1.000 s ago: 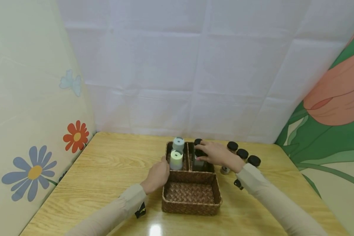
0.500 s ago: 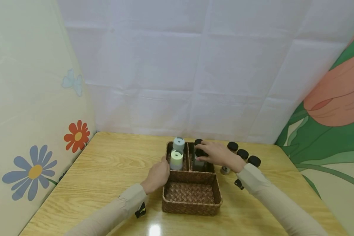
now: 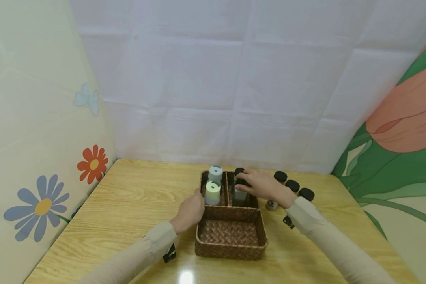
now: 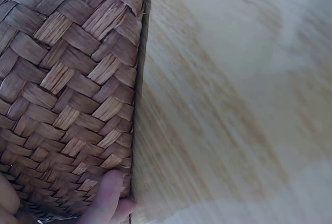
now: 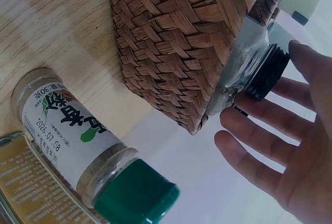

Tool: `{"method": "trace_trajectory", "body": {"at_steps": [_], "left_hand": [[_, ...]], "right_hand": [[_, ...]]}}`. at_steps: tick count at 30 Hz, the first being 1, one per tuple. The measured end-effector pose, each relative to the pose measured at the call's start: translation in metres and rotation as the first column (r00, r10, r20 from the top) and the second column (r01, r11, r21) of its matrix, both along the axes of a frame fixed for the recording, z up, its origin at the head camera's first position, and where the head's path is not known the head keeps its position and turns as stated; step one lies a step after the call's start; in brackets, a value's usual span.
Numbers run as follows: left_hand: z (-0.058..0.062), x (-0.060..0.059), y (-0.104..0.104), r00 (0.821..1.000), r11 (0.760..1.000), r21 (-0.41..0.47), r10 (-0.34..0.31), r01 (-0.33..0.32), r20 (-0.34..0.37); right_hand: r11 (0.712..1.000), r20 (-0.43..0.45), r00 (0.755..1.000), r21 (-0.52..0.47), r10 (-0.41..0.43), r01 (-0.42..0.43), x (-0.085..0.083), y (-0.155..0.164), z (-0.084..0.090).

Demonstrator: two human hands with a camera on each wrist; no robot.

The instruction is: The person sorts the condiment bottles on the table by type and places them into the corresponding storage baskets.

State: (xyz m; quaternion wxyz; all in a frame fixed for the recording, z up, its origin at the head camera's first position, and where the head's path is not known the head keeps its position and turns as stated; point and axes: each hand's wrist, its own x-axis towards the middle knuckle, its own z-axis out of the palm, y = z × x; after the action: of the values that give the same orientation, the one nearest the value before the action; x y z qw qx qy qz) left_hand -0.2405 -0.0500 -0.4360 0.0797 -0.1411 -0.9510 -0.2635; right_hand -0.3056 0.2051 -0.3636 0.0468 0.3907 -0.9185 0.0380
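A brown woven basket [image 3: 230, 252] with three compartments stands on the table. My left hand [image 3: 189, 211] holds its left side; in the left wrist view, fingers [image 4: 106, 195] lie against the weave. My right hand [image 3: 260, 184] grips the black lid [image 5: 267, 71] of a clear jar [image 3: 239, 197] standing in the back right compartment. Behind it shows another black lid [image 3: 239, 170]. The back left compartment holds a yellow-topped container [image 3: 213, 188] and a pale blue-topped container [image 3: 215, 172].
Right of the basket, several dark-lidded bottles [image 3: 306, 193] stand in a row. The right wrist view shows a shaker bottle [image 5: 70, 125] with a green cap and a yellow-labelled container [image 5: 33, 182] beside it. A white cloth [image 3: 184, 79] hangs behind the wooden table [image 3: 138, 197].
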Motion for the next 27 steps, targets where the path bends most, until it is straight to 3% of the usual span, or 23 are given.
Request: {"method": "trace_trajectory", "body": {"at_steps": [7, 27], "left_hand": [[-0.0012, -0.0001, -0.0003, 1.0, 1.0, -0.008, -0.006, 0.006, -0.023], [-0.003, -0.0012, -0.0018, 1.0, 1.0, -0.006, -0.023, 0.023, 0.016]], "right_hand": [[1.0, -0.009, 1.0, -0.007, 0.0, 0.0, -0.0014, 0.0012, -0.0018], [1.0, -0.013, 1.0, -0.017, -0.026, 0.026, 0.0004, 0.0053, 0.0023]]}}
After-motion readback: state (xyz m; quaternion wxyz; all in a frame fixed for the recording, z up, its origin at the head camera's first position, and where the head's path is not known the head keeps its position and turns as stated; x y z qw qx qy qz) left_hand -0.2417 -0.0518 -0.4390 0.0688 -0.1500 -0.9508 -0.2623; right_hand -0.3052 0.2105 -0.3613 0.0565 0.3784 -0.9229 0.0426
